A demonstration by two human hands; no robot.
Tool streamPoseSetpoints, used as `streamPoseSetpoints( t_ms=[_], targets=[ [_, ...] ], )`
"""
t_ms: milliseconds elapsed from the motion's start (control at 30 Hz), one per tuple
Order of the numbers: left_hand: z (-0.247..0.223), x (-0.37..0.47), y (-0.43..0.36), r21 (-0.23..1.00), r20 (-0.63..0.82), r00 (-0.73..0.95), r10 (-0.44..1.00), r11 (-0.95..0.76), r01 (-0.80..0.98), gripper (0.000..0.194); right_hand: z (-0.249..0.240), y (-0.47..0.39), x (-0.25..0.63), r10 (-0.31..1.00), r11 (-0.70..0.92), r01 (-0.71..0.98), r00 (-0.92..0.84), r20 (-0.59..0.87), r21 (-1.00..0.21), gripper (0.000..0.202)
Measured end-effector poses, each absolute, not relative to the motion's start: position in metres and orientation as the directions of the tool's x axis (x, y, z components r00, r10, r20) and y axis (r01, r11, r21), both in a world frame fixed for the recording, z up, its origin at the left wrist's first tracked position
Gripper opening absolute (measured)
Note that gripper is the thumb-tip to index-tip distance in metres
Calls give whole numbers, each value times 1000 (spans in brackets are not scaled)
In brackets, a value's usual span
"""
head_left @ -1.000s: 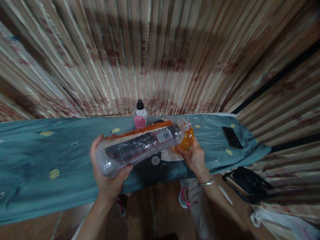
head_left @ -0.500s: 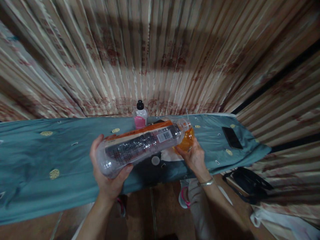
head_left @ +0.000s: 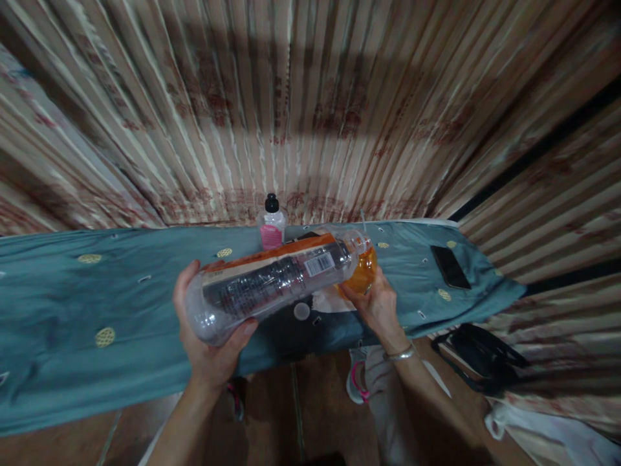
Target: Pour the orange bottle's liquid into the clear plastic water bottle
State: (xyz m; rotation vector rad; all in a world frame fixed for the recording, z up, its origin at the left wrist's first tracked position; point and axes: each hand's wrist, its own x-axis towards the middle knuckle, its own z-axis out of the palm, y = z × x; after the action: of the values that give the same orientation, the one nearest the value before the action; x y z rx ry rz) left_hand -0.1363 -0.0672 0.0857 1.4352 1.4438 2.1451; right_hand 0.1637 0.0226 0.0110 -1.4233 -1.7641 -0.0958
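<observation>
A large clear plastic bottle point(head_left: 272, 281) with an orange and dark label and a barcode lies tilted in my left hand point(head_left: 213, 356), which wraps round its base. Its uncapped neck points right, over a small clear container of orange liquid point(head_left: 363, 270). My right hand point(head_left: 378, 303) closes round that container from below and the right. The bottle's mouth overlaps the container's top; whether they touch I cannot tell. Part of the container is hidden behind the bottle neck. Under them, a white tissue-like sheet point(head_left: 332, 301) and a small round whitish cap point(head_left: 301, 312) rest on the cloth.
A teal cloth with pineapple prints point(head_left: 121, 278) covers the long surface. Behind the large bottle stands a small pink-labelled bottle with a black top point(head_left: 272, 223). A dark phone point(head_left: 450, 266) lies at the right. Pleated curtains point(head_left: 310, 116) hang behind; a black bag point(head_left: 478, 359) is low at right.
</observation>
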Motion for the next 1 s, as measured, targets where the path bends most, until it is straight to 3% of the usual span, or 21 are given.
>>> streamPoseSetpoints(
  t_ms=[433,1000],
  targets=[
    [88,-135,-70,786,616,-500,608,-518,338,95,11,22,163,718,386,839,-12,696,-384,79],
    [86,-137,-67,768,638,-479,603,-544,338,99,9,23,164,757,333,851,16,654,-406,80]
  ],
)
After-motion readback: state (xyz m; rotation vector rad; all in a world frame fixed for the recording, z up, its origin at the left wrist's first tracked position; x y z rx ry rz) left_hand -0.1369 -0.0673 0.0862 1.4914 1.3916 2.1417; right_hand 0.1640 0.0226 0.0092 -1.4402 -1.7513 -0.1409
